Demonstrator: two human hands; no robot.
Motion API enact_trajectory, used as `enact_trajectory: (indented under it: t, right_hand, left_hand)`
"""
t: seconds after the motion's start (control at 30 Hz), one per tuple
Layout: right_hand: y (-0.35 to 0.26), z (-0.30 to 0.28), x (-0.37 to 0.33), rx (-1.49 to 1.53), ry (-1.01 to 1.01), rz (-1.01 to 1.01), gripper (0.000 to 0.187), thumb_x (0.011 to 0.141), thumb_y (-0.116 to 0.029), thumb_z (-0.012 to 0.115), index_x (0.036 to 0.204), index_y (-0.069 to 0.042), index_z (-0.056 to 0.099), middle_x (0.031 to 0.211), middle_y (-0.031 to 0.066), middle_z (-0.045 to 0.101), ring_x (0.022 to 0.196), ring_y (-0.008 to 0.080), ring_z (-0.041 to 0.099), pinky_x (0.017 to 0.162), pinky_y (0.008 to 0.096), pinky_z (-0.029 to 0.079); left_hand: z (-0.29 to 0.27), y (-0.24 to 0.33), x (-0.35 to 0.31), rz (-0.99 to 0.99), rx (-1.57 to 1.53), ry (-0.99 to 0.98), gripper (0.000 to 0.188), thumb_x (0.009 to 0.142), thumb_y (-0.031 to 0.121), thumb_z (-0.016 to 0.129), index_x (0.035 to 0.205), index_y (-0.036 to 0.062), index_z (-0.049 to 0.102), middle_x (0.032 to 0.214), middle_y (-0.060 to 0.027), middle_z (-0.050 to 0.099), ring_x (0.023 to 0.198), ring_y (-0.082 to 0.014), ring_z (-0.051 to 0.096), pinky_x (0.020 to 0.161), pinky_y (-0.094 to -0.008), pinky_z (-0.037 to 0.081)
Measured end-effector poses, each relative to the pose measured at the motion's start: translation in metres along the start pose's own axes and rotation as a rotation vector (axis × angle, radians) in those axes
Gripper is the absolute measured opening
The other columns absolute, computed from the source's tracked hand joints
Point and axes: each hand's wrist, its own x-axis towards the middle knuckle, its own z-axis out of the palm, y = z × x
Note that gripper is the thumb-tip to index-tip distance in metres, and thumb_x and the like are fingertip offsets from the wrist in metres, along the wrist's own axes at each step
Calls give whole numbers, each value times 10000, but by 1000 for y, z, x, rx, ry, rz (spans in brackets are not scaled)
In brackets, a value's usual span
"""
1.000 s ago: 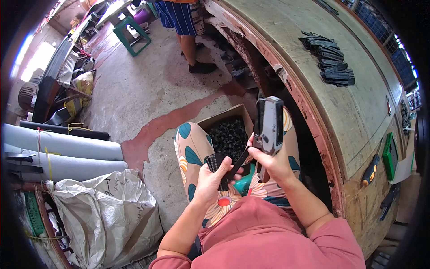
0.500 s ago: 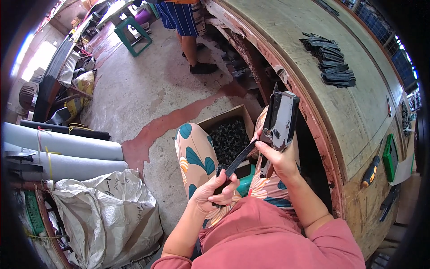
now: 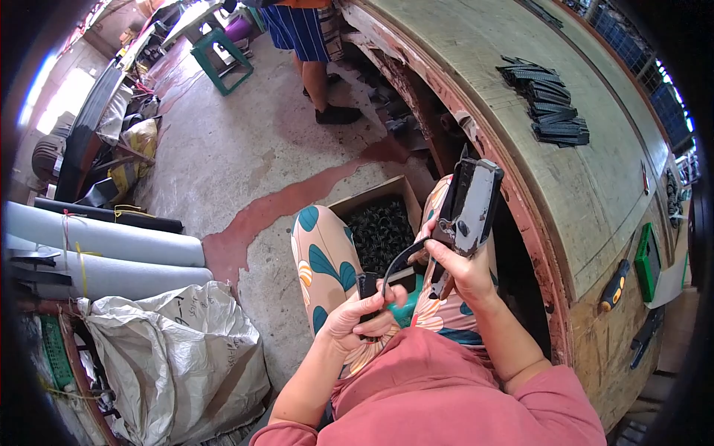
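Note:
My right hand (image 3: 470, 273) is wrapped round a worn grey and black hand stapler (image 3: 476, 197), whose narrow end points away from me. Its thumb and fingertips also pinch one end of a black strip (image 3: 400, 259). That strip bows across to my left hand (image 3: 351, 318), where the fingers are closed on a small bundle of black strips (image 3: 367, 285) and touch the bowed strip's other end. Beyond my hands, between my knees, a cardboard box (image 3: 364, 190) holds many black looped strips (image 3: 381, 230). Part of the bundle is hidden by my fingers.
To my right, a large wooden table (image 3: 476, 67) carries stacked black strips (image 3: 550, 108), a screwdriver (image 3: 616, 286) and a green tray (image 3: 648, 260). White sacks (image 3: 175, 357) and pale rolls (image 3: 111, 238) lie left. Another person (image 3: 312, 74) stands ahead, near a green stool (image 3: 222, 63).
The strip between my hands has gone from nearly straight to bowed. My left fingers have shifted along it, and the stapler has moved slightly right and toward me.

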Motion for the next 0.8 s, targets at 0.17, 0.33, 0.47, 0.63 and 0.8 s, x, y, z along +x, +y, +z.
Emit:
enact_trajectory:
  t: [0.17,0.33,0.47,0.63,0.8]
  right_hand:
    - [11,-3,-6,-161,-23,18,194,801,29,609,990,5,578,853,30,607,762,95,595,686,237,485]
    - [14,6,-21,-195,-32,-7,210,790,40,624,996,10,596,865,32,629,793,90,601,694,244,487]
    - [17,5,-21,-177,-131,-64,261,773,23,655,1023,10,580,895,45,644,786,112,616,713,246,484]
    - [18,-5,-15,-437,-262,-294,482,650,-4,713,1083,11,501,959,125,597,868,228,615,782,291,463]
    - [4,2,-14,-492,-329,-341,289,747,57,647,972,-17,481,940,124,584,852,177,571,778,285,456]
  left_hand:
    - [12,1,8,354,237,157,121,877,127,615,928,23,578,1321,-125,459,413,-21,342,402,-184,263]
    - [32,14,16,598,629,384,89,843,65,656,888,-9,635,1094,-29,593,450,-2,376,394,-182,252]
    - [40,30,17,498,710,579,107,820,107,697,878,23,663,551,60,489,418,-3,342,385,-184,244]
    - [44,40,20,374,742,623,157,800,161,722,869,31,667,542,68,476,416,-6,342,383,-190,233]
    - [46,40,23,337,788,599,178,781,194,733,856,41,680,548,71,485,415,-7,350,386,-188,243]
